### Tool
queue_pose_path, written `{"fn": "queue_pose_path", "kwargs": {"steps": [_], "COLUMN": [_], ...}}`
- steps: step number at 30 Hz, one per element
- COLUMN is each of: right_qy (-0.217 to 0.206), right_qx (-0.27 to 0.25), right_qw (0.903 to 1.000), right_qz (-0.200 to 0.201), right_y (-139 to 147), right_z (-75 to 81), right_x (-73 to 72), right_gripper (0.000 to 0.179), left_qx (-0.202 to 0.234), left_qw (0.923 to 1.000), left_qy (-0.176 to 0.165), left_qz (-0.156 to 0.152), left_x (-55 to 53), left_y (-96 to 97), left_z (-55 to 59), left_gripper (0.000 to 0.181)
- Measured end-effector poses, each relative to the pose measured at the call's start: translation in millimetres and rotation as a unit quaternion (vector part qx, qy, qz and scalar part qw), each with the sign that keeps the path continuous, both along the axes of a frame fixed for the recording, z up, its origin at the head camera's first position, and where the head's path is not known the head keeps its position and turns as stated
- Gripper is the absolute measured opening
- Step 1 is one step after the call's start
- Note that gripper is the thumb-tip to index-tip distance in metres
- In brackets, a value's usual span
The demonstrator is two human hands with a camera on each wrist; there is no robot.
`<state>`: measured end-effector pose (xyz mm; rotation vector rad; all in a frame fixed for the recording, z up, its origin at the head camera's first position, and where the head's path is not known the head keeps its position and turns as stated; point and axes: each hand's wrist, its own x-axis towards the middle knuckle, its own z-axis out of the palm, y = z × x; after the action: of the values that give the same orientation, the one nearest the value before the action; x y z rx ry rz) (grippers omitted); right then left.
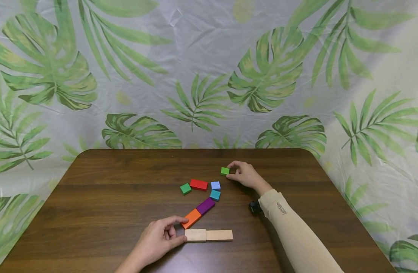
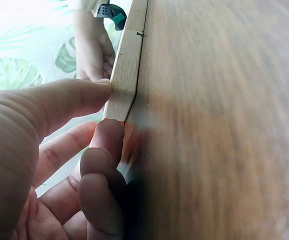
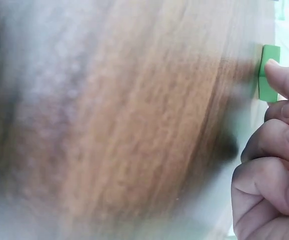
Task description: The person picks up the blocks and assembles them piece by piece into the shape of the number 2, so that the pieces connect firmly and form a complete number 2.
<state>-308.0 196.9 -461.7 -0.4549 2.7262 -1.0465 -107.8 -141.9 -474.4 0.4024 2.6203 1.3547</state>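
Left hand (image 1: 157, 239), fingers apart, might by pressing skew orange block (image 1: 192, 218) and pale block (image 1: 196, 235), while right hand (image 1: 246, 176) pinches green block (image 1: 224, 171)

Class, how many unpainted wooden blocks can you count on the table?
2: the first block lies beside the left hand; the second block is end to end with it, on its right. That hand may hide others.
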Motion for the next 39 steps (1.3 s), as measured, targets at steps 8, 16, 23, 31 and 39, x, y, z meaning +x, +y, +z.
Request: {"fn": "queue_pose_path", "kwargs": {"steps": [8,16,23,31,39], "right_qy": [0.034,0.028,0.026,0.023,0.021], "right_qx": [0.048,0.065,0.074,0.076,0.070], "right_qw": [0.9975,0.9962,0.9954,0.9945,0.9942], "right_qz": [0.038,0.050,0.055,0.069,0.079], "right_y": [-5.8,-14.0,-19.7,-24.1,-25.7], "right_z": [5.6,8.8,10.1,12.3,12.2], "right_x": [-3.7,-5.0,-5.5,-3.6,-2.7], "right_gripper": [0.034,0.035,0.037,0.038,0.039], "left_qx": [-0.005,0.000,-0.009,-0.007,-0.009], "left_qw": [1.0000,1.0000,1.0000,1.0000,1.0000], "left_qy": [-0.002,0.000,-0.003,-0.003,-0.002], "left_qz": [0.001,0.000,0.001,0.001,0.002], "left_x": [0.1,0.0,-0.5,-0.3,-0.5], "left_y": [0.1,0.1,-0.3,-0.5,-0.5], "left_z": [0.4,0.5,0.4,0.5,-0.5], "left_gripper": [0.038,0.039,0.038,0.038,0.038]}}
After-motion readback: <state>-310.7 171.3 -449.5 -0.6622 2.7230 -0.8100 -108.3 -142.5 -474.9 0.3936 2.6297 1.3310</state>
